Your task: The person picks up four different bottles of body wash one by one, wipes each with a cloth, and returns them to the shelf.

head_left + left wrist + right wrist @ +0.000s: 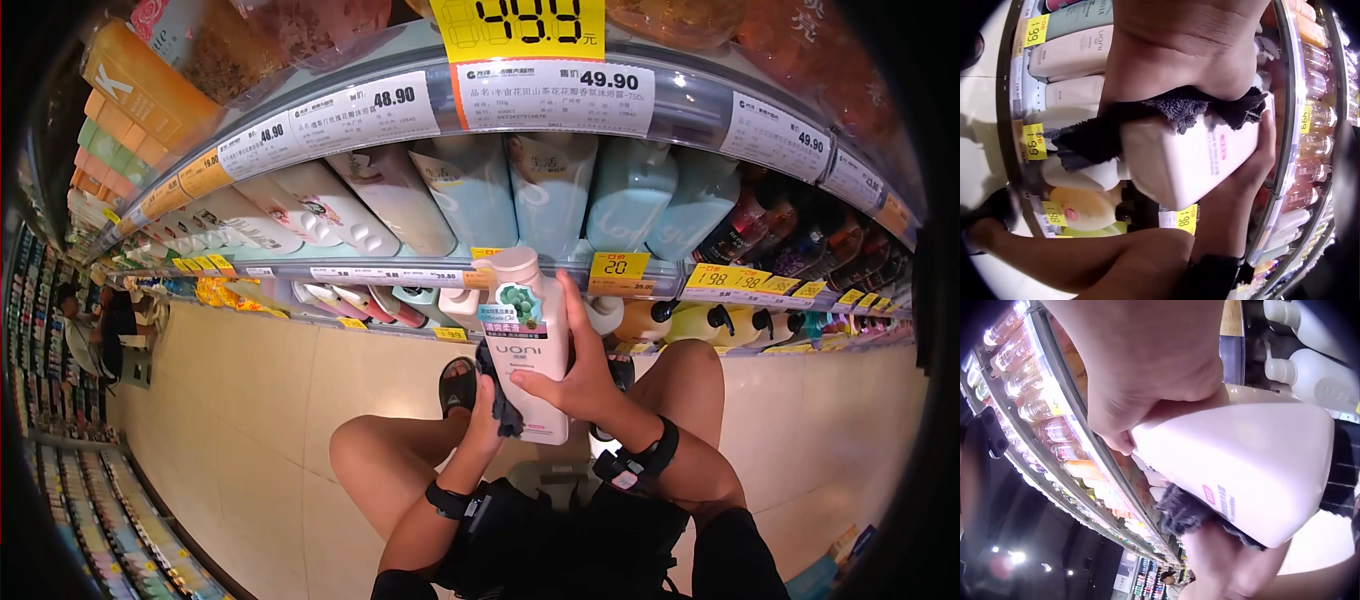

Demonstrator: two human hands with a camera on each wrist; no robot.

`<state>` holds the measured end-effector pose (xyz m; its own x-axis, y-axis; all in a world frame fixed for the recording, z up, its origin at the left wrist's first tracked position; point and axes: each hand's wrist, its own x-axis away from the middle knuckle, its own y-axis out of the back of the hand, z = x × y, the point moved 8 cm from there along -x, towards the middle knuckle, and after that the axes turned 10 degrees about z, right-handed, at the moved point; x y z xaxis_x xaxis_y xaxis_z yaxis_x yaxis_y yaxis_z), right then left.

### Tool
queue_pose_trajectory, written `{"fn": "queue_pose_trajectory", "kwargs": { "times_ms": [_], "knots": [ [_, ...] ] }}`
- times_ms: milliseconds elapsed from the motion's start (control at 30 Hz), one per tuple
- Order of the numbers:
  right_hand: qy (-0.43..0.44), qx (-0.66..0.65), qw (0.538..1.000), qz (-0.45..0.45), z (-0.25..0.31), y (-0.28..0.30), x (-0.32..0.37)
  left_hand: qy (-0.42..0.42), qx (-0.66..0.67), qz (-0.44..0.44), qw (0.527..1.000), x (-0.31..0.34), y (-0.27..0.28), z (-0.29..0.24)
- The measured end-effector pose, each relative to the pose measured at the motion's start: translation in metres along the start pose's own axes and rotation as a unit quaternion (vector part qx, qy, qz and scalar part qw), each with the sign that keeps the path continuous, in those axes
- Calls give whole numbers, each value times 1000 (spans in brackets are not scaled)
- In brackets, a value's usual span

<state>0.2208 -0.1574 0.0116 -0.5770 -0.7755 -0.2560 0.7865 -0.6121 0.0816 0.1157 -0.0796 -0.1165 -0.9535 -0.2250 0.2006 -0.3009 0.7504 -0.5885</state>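
A pale pink UONI pump bottle is held upright but slightly tilted in front of the lower shelves. My right hand grips its right side, thumb across the front near the lettering. On the other side my left hand holds a dark cloth against the bottle. In the left wrist view the fuzzy cloth bunches between that hand and the bottle's base, and its fingers are mostly hidden. The right wrist view shows the bottle's smooth underside and lower wall, with the cloth pressed along it.
A shelf of blue bottles and white bottles stands just behind, with price labels along the curved edge above. Lower down are yellow pump bottles. Bent knees flank the hands over tiled floor. Another person is far left.
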Motion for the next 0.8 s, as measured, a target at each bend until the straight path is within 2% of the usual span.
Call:
{"fn": "queue_pose_trajectory", "kwargs": {
  "times_ms": [33,67,100,133,167,200,233,300,333,367,433,500,533,600,633,700,733,800],
  "knots": [
    [14,-32,999,-6,2,1,0,46,27,32,998,1,-10,4],
    [16,-32,999,-6,5,1,0,73,44,28,996,8,-16,6],
    [17,-108,994,-17,6,2,0,71,42,29,996,10,-21,0],
    [18,-184,982,-27,8,2,0,107,131,42,985,14,-30,2],
    [21,-183,983,-26,9,2,1,142,219,54,964,17,-37,5],
    [56,-156,986,-21,15,3,5,135,304,74,940,19,-43,2],
    [92,-128,987,-16,23,2,10,133,304,76,940,21,-45,-1],
    [105,-152,983,-11,33,-1,21,110,339,111,928,24,-60,-14],
    [122,-100,987,12,44,-3,25,106,321,63,939,29,-66,-21],
    [139,-49,988,33,54,-4,29,98,323,65,939,32,-70,-19],
    [127,-10,989,71,74,7,38,106,226,44,967,40,-67,-7],
    [-1,-131,976,175,88,11,50,89,268,52,958,46,-61,3],
    [-1,-126,976,176,102,18,57,88,269,53,958,49,-56,10],
    [-58,68,979,184,113,24,66,73,251,21,965,56,-48,14],
    [-57,72,978,186,117,21,69,70,253,23,965,57,-47,18],
    [-124,55,978,159,112,20,79,68,249,-15,966,56,-35,37],
    [-94,125,972,177,121,12,80,68,255,-47,963,57,-29,45],
    [-96,161,967,176,120,-3,87,74,270,-75,957,60,-19,57]
  ]
}}
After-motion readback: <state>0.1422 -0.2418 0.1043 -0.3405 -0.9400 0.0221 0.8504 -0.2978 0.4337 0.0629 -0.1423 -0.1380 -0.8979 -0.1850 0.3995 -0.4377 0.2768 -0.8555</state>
